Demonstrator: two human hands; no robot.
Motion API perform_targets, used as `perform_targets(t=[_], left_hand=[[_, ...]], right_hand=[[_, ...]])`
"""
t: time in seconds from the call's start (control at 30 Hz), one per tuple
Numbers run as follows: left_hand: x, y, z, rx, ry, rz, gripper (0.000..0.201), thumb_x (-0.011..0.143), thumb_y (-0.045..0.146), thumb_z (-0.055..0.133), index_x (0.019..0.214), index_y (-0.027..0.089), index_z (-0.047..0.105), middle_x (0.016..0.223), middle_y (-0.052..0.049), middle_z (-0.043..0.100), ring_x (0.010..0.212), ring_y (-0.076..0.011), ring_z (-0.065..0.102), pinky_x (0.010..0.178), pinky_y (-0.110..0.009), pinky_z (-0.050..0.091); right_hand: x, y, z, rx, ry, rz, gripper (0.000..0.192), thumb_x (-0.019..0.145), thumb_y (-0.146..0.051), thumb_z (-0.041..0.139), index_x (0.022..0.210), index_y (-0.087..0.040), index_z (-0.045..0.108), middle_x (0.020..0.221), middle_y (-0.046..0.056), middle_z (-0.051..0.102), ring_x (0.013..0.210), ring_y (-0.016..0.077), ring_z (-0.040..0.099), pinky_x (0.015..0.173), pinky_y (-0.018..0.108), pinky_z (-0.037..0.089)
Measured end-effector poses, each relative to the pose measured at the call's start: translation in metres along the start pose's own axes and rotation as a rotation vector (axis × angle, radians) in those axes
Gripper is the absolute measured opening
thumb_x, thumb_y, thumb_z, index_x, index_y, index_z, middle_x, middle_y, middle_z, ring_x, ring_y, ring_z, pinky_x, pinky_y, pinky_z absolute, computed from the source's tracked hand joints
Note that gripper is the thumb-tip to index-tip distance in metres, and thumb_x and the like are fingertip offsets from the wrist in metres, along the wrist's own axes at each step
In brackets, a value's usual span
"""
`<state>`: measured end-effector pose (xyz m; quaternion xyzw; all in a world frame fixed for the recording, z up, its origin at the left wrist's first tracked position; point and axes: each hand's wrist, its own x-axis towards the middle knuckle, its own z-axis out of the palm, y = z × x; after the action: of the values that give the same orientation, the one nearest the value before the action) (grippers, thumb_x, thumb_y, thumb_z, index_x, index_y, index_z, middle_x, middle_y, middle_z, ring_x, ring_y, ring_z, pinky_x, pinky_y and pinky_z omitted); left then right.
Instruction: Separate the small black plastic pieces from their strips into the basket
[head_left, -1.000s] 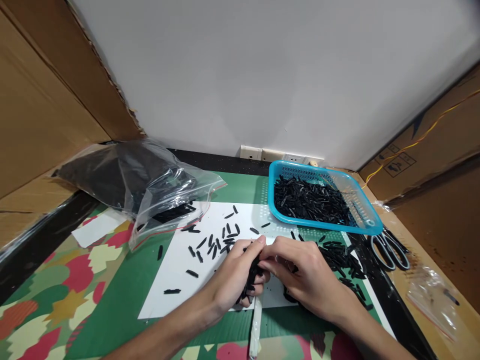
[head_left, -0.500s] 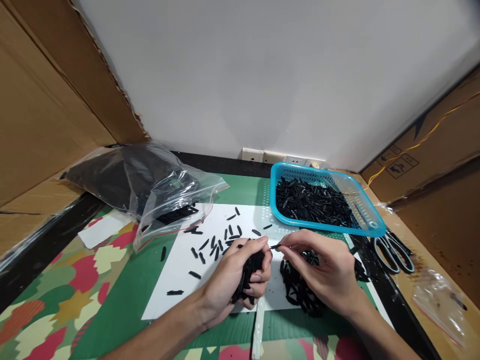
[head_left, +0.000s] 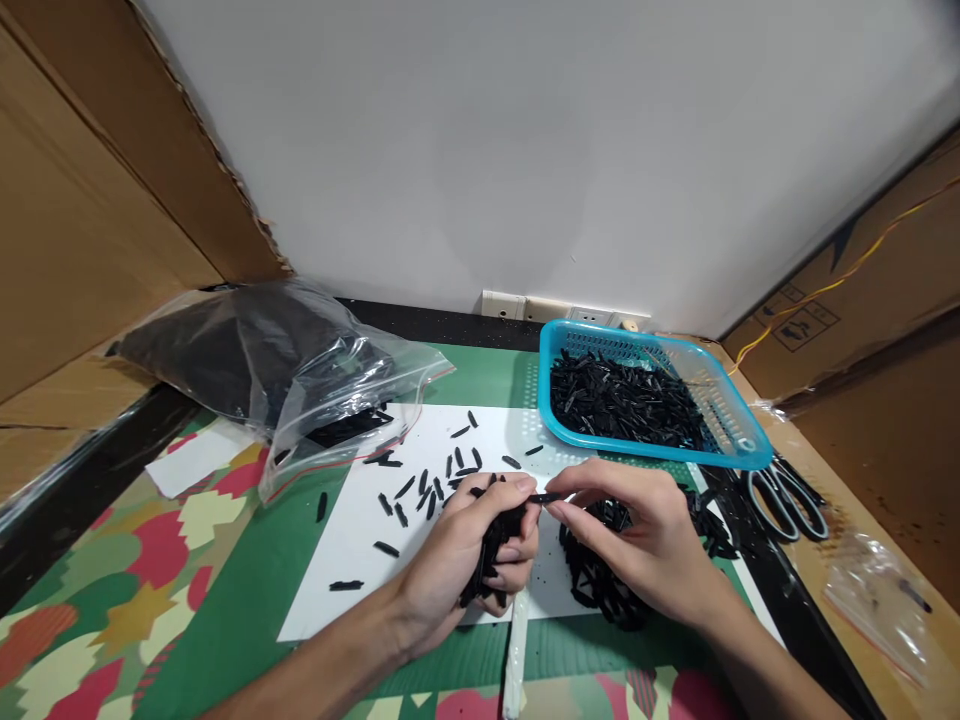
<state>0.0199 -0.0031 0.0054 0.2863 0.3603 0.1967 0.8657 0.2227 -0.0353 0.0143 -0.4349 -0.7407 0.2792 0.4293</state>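
My left hand (head_left: 480,545) is closed round a bunch of thin black strips (head_left: 491,550), whose kind I cannot make out. Between my right hand's (head_left: 630,530) thumb and forefinger is pinched a single black strip (head_left: 545,498); its other end touches the left thumb and forefinger. Under and beside my right hand lies a heap of black strips (head_left: 600,590), partly hidden by that hand. More loose strips (head_left: 424,490) are scattered over the white paper sheet (head_left: 337,545) to the left of my left hand.
A blue plastic basket (head_left: 652,456) holding many black strips stands at the back right. To the left lies a clear zip bag (head_left: 262,350) full of black material. Scissors (head_left: 784,505) and a small clear bag (head_left: 877,600) are at the right. Cardboard (head_left: 75,200) stands on the left.
My right hand has moved slightly left, bringing its strip up against my left thumb and forefinger. My left hand keeps its hold on the bunch.
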Motion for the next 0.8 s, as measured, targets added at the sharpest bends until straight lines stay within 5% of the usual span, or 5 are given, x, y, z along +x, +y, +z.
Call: perform_targets(t=[0.2, 0.43, 0.63, 0.8], left_hand=[[0.003, 0.001, 0.0, -0.009, 0.011, -0.001, 0.041, 0.098, 0.053, 0.059, 0.075, 0.02, 0.048, 0.058, 0.008, 0.037, 0.047, -0.0057, 0.023, 0.041, -0.017, 0.014], [0.004, 0.001, -0.001, -0.003, -0.02, 0.023, 0.038, 0.1, 0.05, 0.054, 0.076, 0.021, 0.048, 0.06, 0.007, 0.036, 0.048, -0.0065, 0.023, 0.042, -0.017, 0.013], [0.004, 0.001, -0.001, -0.008, -0.029, 0.044, 0.038, 0.099, 0.051, 0.053, 0.076, 0.021, 0.049, 0.06, 0.007, 0.036, 0.048, -0.0067, 0.022, 0.041, -0.017, 0.013], [0.002, 0.001, 0.001, 0.017, -0.001, 0.036, 0.043, 0.1, 0.056, 0.052, 0.077, 0.021, 0.049, 0.061, 0.006, 0.037, 0.049, -0.0067, 0.023, 0.041, -0.016, 0.014]], right_hand=[[0.002, -0.001, -0.004, -0.063, -0.002, -0.011, 0.007, 0.101, -0.019, 0.069, 0.104, -0.023, 0.073, 0.092, -0.001, 0.078, 0.076, 0.0141, 0.071, 0.072, 0.026, 0.055], [0.005, 0.005, -0.018, -0.039, 0.329, 0.002, 0.008, 0.098, -0.017, 0.072, 0.097, -0.025, 0.075, 0.091, 0.002, 0.072, 0.084, 0.0191, 0.063, 0.074, 0.034, 0.049], [0.005, 0.004, -0.019, -0.023, 0.305, -0.028, 0.01, 0.098, -0.017, 0.073, 0.099, -0.026, 0.076, 0.092, 0.002, 0.074, 0.088, 0.0213, 0.065, 0.077, 0.037, 0.051], [0.01, 0.017, -0.034, -0.512, 0.502, -0.014, 0.008, 0.099, -0.023, 0.072, 0.105, -0.026, 0.075, 0.104, 0.004, 0.078, 0.102, 0.028, 0.068, 0.1, 0.053, 0.042]])
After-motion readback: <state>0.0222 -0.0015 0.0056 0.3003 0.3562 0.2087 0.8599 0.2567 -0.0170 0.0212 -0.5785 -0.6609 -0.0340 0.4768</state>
